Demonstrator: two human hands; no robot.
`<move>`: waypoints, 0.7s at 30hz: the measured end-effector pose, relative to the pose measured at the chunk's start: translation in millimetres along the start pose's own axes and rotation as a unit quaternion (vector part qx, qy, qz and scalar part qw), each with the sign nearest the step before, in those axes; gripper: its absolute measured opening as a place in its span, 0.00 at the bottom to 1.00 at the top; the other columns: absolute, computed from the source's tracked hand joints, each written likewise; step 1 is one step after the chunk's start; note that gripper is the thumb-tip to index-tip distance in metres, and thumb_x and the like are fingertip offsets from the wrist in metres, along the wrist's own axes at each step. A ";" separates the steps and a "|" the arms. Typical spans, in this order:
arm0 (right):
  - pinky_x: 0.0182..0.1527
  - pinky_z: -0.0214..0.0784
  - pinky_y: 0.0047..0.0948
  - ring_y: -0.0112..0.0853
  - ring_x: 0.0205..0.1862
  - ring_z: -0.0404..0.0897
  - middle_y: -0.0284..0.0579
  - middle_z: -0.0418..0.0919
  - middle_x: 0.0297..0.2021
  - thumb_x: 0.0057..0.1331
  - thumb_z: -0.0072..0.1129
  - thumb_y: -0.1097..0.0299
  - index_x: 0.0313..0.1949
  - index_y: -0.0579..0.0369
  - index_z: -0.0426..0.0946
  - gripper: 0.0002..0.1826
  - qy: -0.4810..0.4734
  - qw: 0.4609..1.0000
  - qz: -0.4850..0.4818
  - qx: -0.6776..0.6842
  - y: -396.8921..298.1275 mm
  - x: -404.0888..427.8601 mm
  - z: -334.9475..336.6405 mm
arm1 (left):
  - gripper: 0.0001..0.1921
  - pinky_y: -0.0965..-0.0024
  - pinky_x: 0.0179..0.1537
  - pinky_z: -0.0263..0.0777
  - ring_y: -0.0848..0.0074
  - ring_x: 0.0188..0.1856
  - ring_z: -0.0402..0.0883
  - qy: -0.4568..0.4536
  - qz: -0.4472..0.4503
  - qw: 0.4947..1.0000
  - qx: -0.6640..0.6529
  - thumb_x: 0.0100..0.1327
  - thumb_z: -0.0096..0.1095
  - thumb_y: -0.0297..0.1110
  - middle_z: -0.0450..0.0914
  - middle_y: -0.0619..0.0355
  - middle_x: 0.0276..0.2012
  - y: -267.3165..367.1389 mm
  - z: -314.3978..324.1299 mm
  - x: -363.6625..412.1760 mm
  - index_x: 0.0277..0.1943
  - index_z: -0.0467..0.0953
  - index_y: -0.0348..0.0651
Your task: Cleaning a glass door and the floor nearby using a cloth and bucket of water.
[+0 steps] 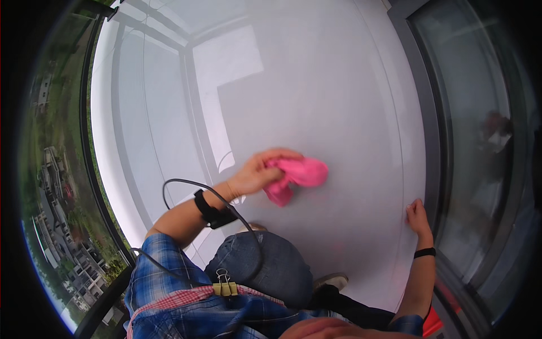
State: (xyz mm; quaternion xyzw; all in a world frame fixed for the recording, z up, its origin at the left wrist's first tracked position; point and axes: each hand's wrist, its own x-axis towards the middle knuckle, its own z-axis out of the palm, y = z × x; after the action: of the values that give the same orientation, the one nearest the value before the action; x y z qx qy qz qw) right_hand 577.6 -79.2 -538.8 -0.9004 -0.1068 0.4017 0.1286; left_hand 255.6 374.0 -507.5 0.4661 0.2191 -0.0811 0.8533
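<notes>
A crumpled pink cloth [307,171] lies bunched in my left hand [258,171], near the middle of the view. It is low over, or on, the smooth grey floor [317,106]; I cannot tell how much of it touches. The cloth and the fingers are slightly blurred. Over on the right, my right hand [418,217] has its fingers curled in, and nothing shows in it. It is beside the dark frame [436,140] of a glass door, above the floor's pale edge strip.
A black railing [87,127] borders the left side, with buildings [72,237] far below. My bent knee [262,267] and a shoe [332,280] are close to the cloth. A dark cable [239,214] loops across my left forearm. Something red [432,322] shows at lower right.
</notes>
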 end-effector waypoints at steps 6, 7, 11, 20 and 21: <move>0.24 0.68 0.27 0.26 0.23 0.68 0.39 0.66 0.25 0.69 0.51 0.69 0.33 0.56 0.59 0.10 0.013 0.999 -0.007 0.037 5.9 6.2 13.8 | 0.34 0.71 0.51 0.72 0.69 0.49 0.76 0.491 0.167 0.795 0.316 0.54 0.54 0.29 0.72 0.47 0.51 57.9 -168.6 -64.0 0.68 0.60 0.40; 0.24 0.68 0.27 0.25 0.22 0.68 0.38 0.65 0.25 0.70 0.49 0.69 0.33 0.55 0.59 0.10 0.021 0.998 -0.039 0.040 -2.9 14.0 26.0 | 0.38 0.65 0.53 0.72 0.61 0.51 0.75 0.552 0.086 0.704 0.438 0.51 0.57 0.33 0.69 0.42 0.53 42.1 -222.6 -96.2 0.69 0.59 0.42; 0.37 0.67 0.35 0.35 0.30 0.70 0.46 0.68 0.27 0.67 0.52 0.69 0.34 0.59 0.62 0.10 0.124 0.987 -0.091 -0.040 31.2 16.4 22.9 | 0.40 0.59 0.54 0.70 0.51 0.53 0.73 0.512 0.046 0.663 0.544 0.47 0.60 0.34 0.67 0.41 0.54 -19.1 -164.3 -79.5 0.68 0.60 0.45; 0.42 0.66 0.39 0.43 0.37 0.73 0.53 0.72 0.34 0.67 0.52 0.66 0.36 0.61 0.64 0.11 0.112 0.992 -0.045 -0.036 21.5 13.4 21.5 | 0.40 0.57 0.58 0.65 0.52 0.55 0.67 -0.008 0.162 0.811 0.562 0.46 0.62 0.25 0.66 0.47 0.53 -110.3 78.6 -23.7 0.67 0.61 0.47; 0.42 0.66 0.39 0.43 0.37 0.73 0.53 0.72 0.34 0.67 0.52 0.66 0.36 0.61 0.64 0.11 0.116 0.992 -0.044 -0.037 19.1 9.2 25.0 | 0.38 0.57 0.57 0.66 0.53 0.54 0.68 -0.066 0.147 0.821 0.548 0.46 0.62 0.25 0.67 0.47 0.52 -113.9 98.6 -14.4 0.66 0.64 0.47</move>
State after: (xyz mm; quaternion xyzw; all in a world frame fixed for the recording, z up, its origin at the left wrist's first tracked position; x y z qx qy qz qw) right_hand 566.6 -90.8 -567.4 -0.9394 -0.1448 0.2847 0.1245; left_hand 233.2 228.2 -541.3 0.8770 0.0102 -0.0923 0.4714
